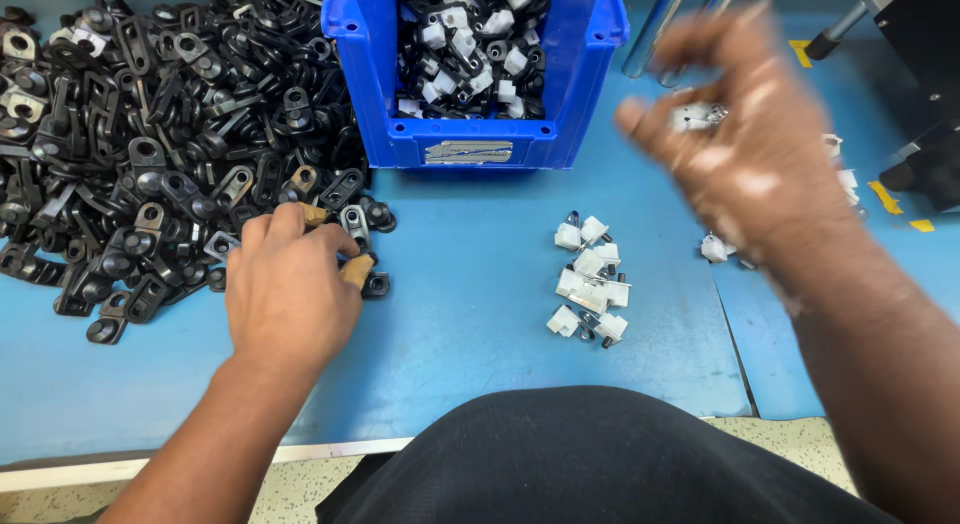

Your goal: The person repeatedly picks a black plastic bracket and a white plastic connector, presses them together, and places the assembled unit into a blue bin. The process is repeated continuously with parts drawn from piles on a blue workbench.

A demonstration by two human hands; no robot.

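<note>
My left hand [288, 284] rests palm down at the near edge of a big heap of black plastic clips [150, 134], fingers curled onto one or two clips [362, 274]. My right hand [745, 154] is raised and blurred over the right side of the blue table [470, 324], fingers curled around small white parts [700, 116]. Between the hands lies a small cluster of white clips with black screws [590, 279].
A blue plastic bin [470, 144] holding several assembled black and white pieces stands at the back centre. More white pieces [715, 248] lie at the right. A black machine [925, 84] and metal rods [665, 24] stand at the far right. My dark apron [590, 454] fills the bottom.
</note>
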